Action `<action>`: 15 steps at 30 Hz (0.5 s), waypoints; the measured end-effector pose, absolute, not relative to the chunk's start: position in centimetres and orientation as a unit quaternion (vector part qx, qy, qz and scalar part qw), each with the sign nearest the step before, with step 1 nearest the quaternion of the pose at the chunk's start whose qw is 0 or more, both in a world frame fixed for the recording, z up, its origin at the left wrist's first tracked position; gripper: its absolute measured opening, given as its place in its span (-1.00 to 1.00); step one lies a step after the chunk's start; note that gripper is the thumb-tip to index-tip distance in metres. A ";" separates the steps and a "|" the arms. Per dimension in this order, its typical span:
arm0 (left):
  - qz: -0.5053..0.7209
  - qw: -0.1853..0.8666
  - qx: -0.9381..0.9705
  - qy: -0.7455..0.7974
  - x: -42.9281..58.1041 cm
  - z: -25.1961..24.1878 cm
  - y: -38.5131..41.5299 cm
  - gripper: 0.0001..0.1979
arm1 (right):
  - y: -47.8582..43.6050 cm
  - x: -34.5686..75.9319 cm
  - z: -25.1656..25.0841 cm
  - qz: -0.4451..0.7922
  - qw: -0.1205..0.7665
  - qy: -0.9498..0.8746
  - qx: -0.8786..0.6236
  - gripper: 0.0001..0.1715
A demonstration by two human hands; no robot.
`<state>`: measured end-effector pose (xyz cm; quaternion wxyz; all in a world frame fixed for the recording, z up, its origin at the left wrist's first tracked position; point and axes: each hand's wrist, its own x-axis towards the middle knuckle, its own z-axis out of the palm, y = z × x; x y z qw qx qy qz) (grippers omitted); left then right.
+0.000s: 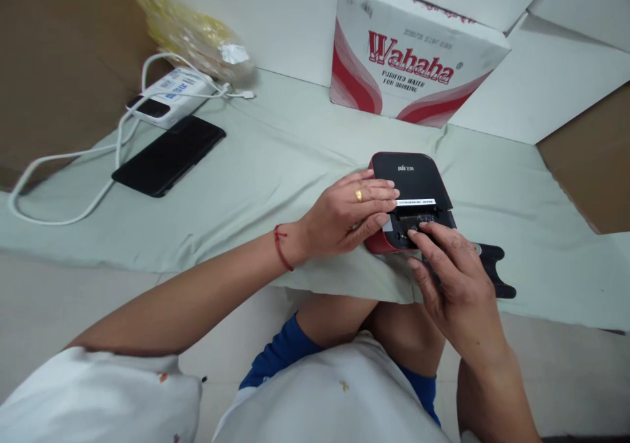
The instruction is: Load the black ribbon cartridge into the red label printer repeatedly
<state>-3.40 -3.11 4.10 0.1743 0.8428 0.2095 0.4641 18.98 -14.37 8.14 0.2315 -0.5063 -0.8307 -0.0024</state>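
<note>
A small black-and-red device (408,175) with rounded corners lies on the cloth, its exact kind unclear. A white printed strip crosses its top, and a recessed part shows at the near end. My left hand (347,210) rests flat over its left edge, fingers stretched out. On the recess are the index and middle fingertips of my right hand (455,275); the thumb is apart from them, by the near edge. I see nothing held between these fingers. Partly behind my right hand lies a flat black piece (495,275) with a notched end.
A pale green cloth (275,134) covers the surface. On the left are a black phone (170,155), a white power bank (172,95) with a looped white cable (73,157), and a yellowish plastic bag (197,36). A Wahaha water carton (413,56) stands at the back.
</note>
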 end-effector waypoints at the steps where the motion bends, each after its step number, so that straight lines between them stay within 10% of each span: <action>1: 0.459 0.159 0.848 0.213 -3.4 3.6 -3.3 -0.73 | -14.3 19.0 8.1 -0.002 0.230 -0.832 -0.505 -0.41; 11: 0.452 0.230 0.812 0.287 -2.0 3.6 -4.1 -0.83 | -14.0 18.5 7.9 -0.019 0.242 -0.823 -0.514 -0.49; 15: 0.509 0.347 0.729 0.298 -1.2 3.4 -4.4 -0.42 | -14.3 18.4 7.6 -0.011 0.249 -0.821 -0.514 -0.47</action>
